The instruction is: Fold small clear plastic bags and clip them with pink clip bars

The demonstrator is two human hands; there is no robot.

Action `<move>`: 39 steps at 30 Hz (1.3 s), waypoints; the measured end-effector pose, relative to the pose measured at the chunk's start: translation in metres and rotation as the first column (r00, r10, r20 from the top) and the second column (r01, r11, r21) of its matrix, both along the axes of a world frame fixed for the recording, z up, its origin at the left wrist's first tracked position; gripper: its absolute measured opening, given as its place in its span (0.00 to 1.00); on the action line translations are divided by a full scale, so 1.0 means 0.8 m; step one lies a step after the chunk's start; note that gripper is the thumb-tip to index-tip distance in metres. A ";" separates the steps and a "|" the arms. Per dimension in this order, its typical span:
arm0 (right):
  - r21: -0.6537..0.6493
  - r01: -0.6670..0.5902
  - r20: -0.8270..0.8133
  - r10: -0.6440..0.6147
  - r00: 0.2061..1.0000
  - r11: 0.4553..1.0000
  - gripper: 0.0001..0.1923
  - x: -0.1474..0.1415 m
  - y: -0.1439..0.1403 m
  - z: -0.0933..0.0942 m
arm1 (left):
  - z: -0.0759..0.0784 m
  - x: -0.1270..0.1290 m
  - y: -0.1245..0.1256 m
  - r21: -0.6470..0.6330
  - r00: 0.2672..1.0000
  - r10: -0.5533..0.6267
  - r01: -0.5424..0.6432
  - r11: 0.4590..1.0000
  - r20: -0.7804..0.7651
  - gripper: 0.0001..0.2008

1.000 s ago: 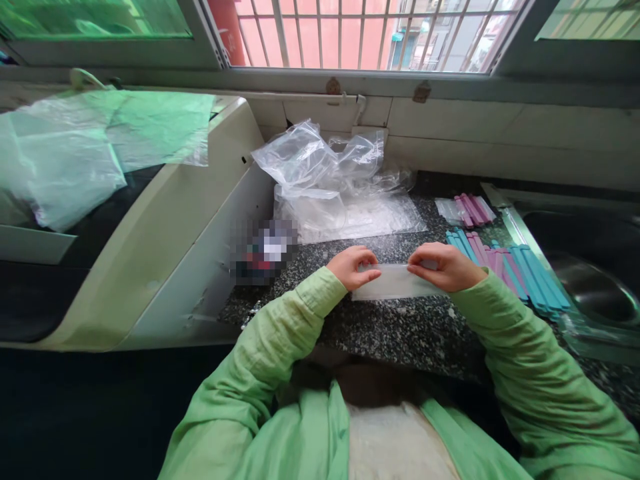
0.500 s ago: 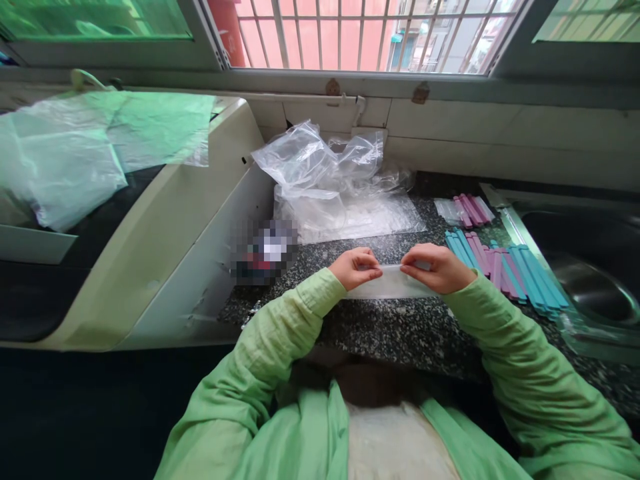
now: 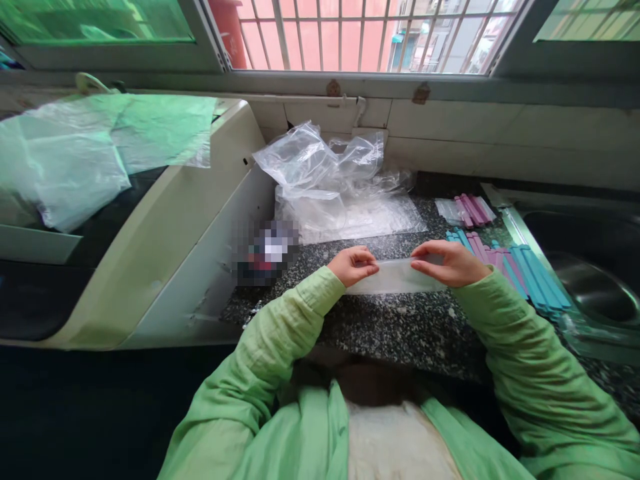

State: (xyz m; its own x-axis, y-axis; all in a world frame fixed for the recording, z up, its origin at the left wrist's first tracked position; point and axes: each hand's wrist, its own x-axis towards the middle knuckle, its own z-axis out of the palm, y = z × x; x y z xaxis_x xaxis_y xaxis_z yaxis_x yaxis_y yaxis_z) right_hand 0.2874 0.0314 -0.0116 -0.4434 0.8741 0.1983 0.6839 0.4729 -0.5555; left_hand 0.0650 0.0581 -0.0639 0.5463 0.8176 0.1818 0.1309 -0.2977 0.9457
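Between my hands, above the front of the speckled counter, is a long narrow clear plastic bag [image 3: 393, 279]. My left hand [image 3: 354, 265] pinches its upper edge near the left end. Thumb and fingers of my right hand [image 3: 447, 262] close on the same edge towards the right end. Just beyond my right hand lie flat blue sticks [image 3: 537, 277] and pink sticks [image 3: 479, 245], side by side in a row. Behind them is a small group of pink sticks [image 3: 470, 210] with clear wrappers.
Crumpled clear plastic bags [image 3: 320, 180] lie at the back of the counter [image 3: 400, 333]. A steel sink [image 3: 595, 287] is on the right. At the left stands a bulky cream-coloured appliance [image 3: 200, 200] with plastic sheets on top. A blurred-out item [image 3: 265, 253] sits beside it.
My right hand has slid to the right along the bag's upper edge, away from my left hand. My left hand has barely moved.
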 end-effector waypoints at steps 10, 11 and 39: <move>-0.011 -0.006 -0.026 0.005 1.000 1.000 0.15 0.003 -0.003 0.009 | -0.002 -0.002 0.003 -0.030 1.000 -0.005 0.006 1.000 0.028 0.11; -0.021 -0.012 -0.032 0.012 0.999 1.000 0.15 0.003 -0.003 0.009 | -0.001 -0.002 0.002 -0.052 0.999 -0.039 0.041 0.998 0.035 0.13; -0.349 -0.170 -0.043 0.166 0.985 0.921 0.18 -0.010 0.002 0.001 | -0.005 0.013 -0.014 -0.195 0.964 -0.264 0.263 0.945 0.024 0.22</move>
State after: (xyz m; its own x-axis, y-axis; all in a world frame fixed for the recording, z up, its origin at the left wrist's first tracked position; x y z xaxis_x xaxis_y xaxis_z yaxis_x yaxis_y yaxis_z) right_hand 0.2793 0.0331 -0.0107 -0.5894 0.8015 -0.1007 0.6034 0.3540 -0.7145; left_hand 0.0757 0.0466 -0.0678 0.7471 0.6639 0.0317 0.0751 -0.1317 0.9884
